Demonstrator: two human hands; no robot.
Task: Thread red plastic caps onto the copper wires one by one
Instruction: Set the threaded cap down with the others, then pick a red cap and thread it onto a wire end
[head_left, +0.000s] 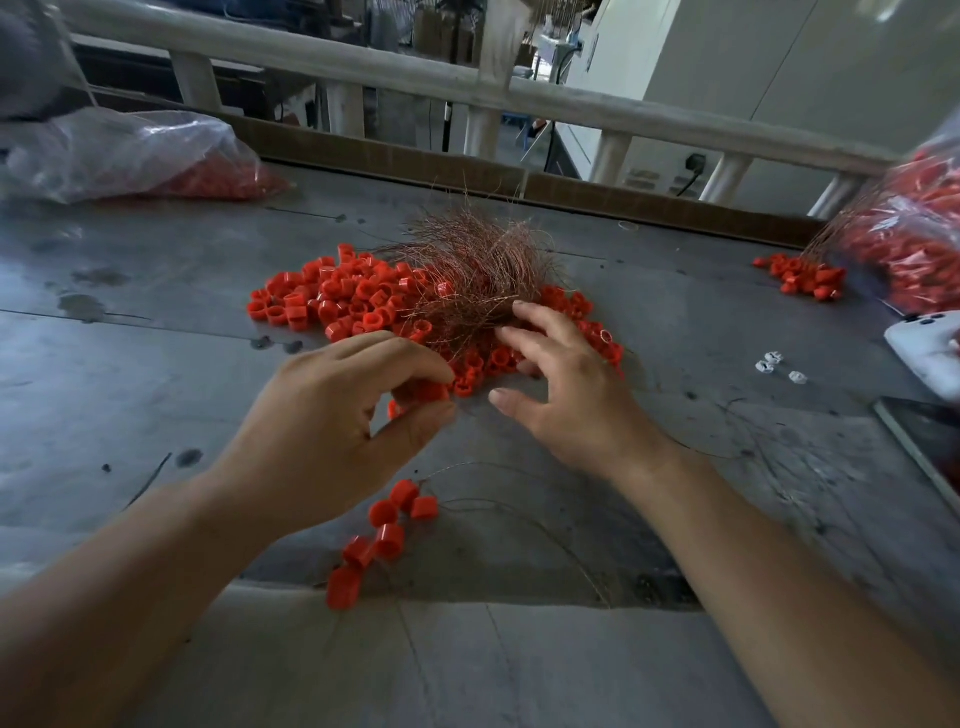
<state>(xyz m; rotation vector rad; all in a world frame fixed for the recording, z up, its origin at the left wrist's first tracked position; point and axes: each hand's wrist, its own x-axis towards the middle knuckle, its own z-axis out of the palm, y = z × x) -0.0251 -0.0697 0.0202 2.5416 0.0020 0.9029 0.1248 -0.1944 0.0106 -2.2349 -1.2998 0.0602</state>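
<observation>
Small red plastic ring caps (332, 301): loose heap mid-table, partly under a bushy tangle of thin copper wires (467, 254). Light, rigid, smooth-walled; likely to roll or skitter if nudged. Best pinched across the outer wall, bore left clear for the wire end.

Pinched cap (426, 392) at the near edge of the heap, clamped between thumb and fingers (405, 358) of the left hand (332, 415); one or two there, cannot tell. Right hand (566, 395) spread and relaxed, fingertips at the base of the tangle, nothing visibly gripped.

Wires: hair-thin, springy, probably quick to kink and to snag neighbours. Best taken close to a free end, a single strand teased out, short stick-out to avoid buckling at the bore.

Short strung run of caps (387, 535) on a wire at the near table edge, wire trailing right.

Further out: scuffed grey table (156, 338); clear plastic bag of caps (130, 156) far left; second bag (909, 228) far right, small cap pile (802, 275) just beside it; white phone (924, 343), small white bits (774, 364), dark slab (930, 441) at right edge.
</observation>
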